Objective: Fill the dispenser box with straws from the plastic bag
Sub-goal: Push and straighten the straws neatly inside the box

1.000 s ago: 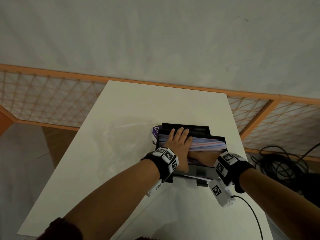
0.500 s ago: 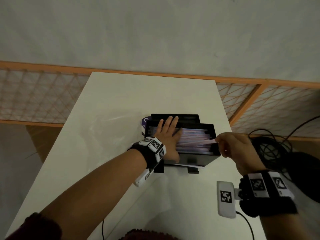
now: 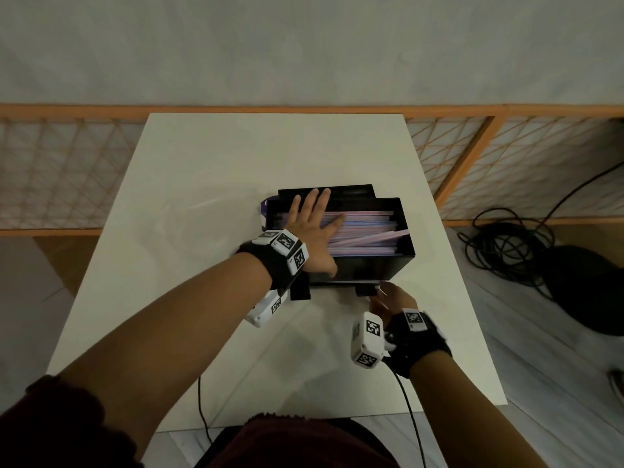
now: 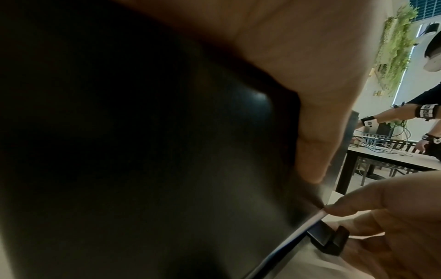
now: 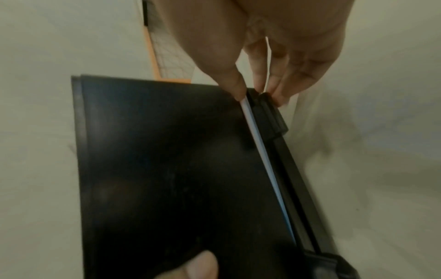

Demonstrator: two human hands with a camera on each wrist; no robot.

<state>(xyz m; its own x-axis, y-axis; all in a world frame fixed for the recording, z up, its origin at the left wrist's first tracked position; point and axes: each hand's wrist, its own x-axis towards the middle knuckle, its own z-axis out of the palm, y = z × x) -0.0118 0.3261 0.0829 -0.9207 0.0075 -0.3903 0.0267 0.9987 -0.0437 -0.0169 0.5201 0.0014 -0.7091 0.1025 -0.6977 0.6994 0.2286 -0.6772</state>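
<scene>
The dispenser box [image 3: 341, 238] is sitting near the middle of the white table [image 3: 189, 298], a glossy black open-topped container with its lid [image 3: 351, 191] standing behind it at twelve o'clock. Its flat dark front wall is filling the right wrist view, with small black feet at the bottom edge. Inside, pale pink and lilac straws [image 3: 364, 228] are lying side by side along the box's length, filling it close to the rim; one straw is lying askew across the top of the pile, its end pointing toward three o'clock. A single white straw [image 5: 264, 162] is lying in the slot along the bottom front edge.

The left hand [image 3: 314, 231] is resting flat over the box's nine o'clock end, fingers straight and slightly spread, thumb laid on the straws. The right hand [image 3: 388, 298] is sitting at the box's five o'clock corner, thumb and fingertips pinching the end of the white straw at the slot.

A clear plastic bag [image 3: 202, 211], hard to make out, is lying on the table at nine o'clock from the box. Black cables [image 3: 506, 244] are coiling on the floor at three o'clock.
</scene>
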